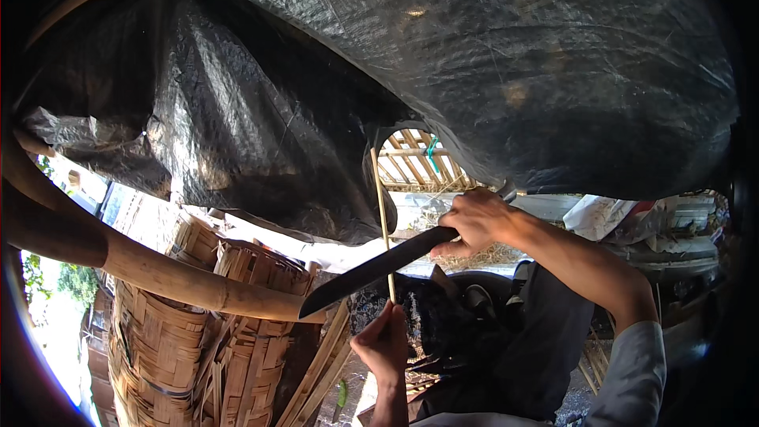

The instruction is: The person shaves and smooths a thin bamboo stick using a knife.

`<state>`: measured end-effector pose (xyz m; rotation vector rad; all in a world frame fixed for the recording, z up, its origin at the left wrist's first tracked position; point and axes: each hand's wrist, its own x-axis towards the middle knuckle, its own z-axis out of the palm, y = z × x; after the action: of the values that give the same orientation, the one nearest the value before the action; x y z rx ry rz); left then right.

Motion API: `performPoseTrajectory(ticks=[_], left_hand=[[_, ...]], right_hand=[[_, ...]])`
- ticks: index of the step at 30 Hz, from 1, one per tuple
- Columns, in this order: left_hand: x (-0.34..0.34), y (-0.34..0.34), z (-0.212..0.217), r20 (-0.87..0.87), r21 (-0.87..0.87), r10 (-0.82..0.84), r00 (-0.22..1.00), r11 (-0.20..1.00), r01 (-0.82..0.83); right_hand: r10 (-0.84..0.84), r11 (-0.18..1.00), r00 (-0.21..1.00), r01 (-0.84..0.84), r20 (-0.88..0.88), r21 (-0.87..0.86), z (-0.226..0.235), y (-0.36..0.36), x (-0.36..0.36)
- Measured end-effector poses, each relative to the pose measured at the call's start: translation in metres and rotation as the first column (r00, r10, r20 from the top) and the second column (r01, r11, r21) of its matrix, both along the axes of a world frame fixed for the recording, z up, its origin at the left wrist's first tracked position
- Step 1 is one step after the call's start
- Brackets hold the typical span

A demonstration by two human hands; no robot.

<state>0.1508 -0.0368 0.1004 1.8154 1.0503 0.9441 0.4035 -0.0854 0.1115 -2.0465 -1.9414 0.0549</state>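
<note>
Bamboo strip (383,213) pinched upright in left-hand fingers (378,340); right fingers (466,229) clenched, hiding knife (371,269) handle.

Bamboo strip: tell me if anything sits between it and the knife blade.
Nothing visible does. The knife blade crosses directly against the bamboo strip, which the left hand holds upright at its lower end. The right hand grips the knife handle, off to the strip's right.

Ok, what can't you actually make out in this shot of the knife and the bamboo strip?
Head view only:
- Bamboo strip: lower end hidden inside the left hand.
- Knife: handle covered by the right hand; whether the edge bites the strip is too small to tell.
- Woven baskets: bottoms cut off by the lower edge.
</note>
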Motion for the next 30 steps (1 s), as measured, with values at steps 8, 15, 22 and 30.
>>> performPoseTrajectory(ticks=[8, 15, 22, 30], left_hand=[[-0.009, -0.023, 0.012, 0.078, -0.195, -0.086, 0.993, 0.976, 0.1], [0.003, -0.009, 0.015, 0.258, -0.261, -0.087, 0.962, 0.952, 0.157], [-0.004, 0.012, 0.006, 0.52, -0.563, -0.056, 0.852, 0.728, 0.391], [0.002, 0.027, 0.004, 0.593, -0.65, -0.06, 0.803, 0.553, 0.521]], right_hand=[[-0.488, 0.871, 0.715, 0.437, -0.501, -0.225, 0.0, 0.016, 0.043], [-0.41, 0.909, 0.908, 0.399, -0.086, -0.12, -0.005, -0.006, 0.033], [-0.439, 0.87, 0.898, 0.434, 0.034, -0.235, -0.001, -0.025, 0.036], [-0.635, 0.765, 0.765, 0.603, -0.108, -0.225, 0.018, -0.027, 0.035]])
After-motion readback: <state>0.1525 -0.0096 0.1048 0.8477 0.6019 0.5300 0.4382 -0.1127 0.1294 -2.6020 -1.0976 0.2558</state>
